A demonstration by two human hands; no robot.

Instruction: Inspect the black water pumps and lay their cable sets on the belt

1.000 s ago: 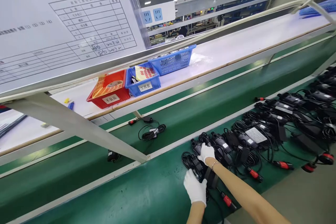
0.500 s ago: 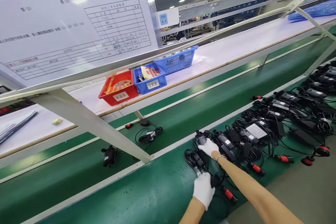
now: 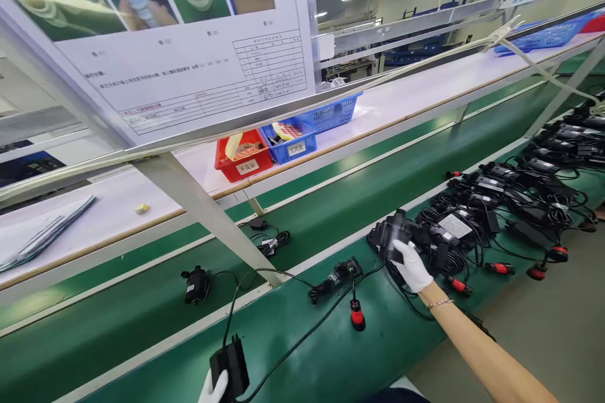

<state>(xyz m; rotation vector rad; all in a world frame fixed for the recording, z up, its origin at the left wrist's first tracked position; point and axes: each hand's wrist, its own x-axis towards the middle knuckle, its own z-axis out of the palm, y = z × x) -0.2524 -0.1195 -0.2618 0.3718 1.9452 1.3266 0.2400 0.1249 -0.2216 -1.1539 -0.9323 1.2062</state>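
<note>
My left hand, in a white glove, shows only at the bottom edge, closed on a black power adapter. The adapter's black cable runs right across the green belt to a small black pump and a red-tipped plug. My right hand, also gloved, reaches out and grips another black pump at the left end of a long row of black pumps, adapters and coiled cables lying on the near belt.
A second green belt behind a white divider carries a lone pump and a coiled cable. On the white shelf behind stand a red bin and blue baskets. A slanted metal strut and instruction board overhang.
My left hand has pulled one adapter far to the left, stretching its cable out from the pile. My right hand moved right onto another pump. The view swung left and up.
</note>
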